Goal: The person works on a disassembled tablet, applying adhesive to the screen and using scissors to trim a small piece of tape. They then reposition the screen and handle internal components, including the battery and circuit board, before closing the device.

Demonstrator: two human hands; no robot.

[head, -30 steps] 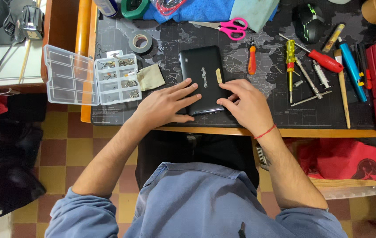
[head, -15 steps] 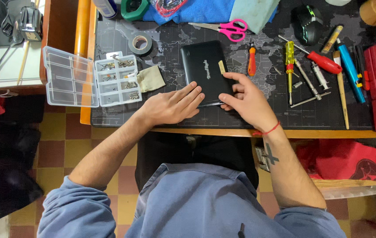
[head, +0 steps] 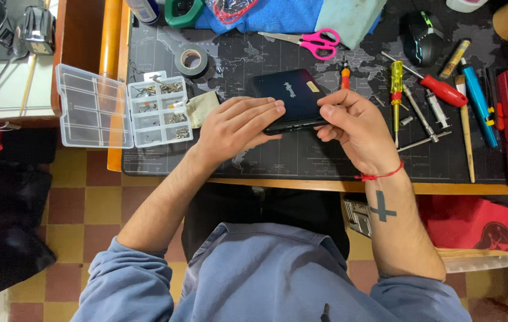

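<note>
Half a second ago the dark tablet (head: 292, 95) lay flat under both palms; now its near edge is lifted off the tabletop (head: 301, 155). The left hand (head: 236, 124) presses flat fingers on its left edge, grip closed against it. The right hand (head: 355, 128) pinches the right near edge – thumb on top. The tablet's underside is hidden, and the clear parts box (head: 124, 110) holds pieces too small to tell

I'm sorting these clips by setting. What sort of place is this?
Probably a home electronics repair bench: screwdrivers lie on a desk mat, a clear parts box sits open, and both hands hold a dark tablet.
</note>
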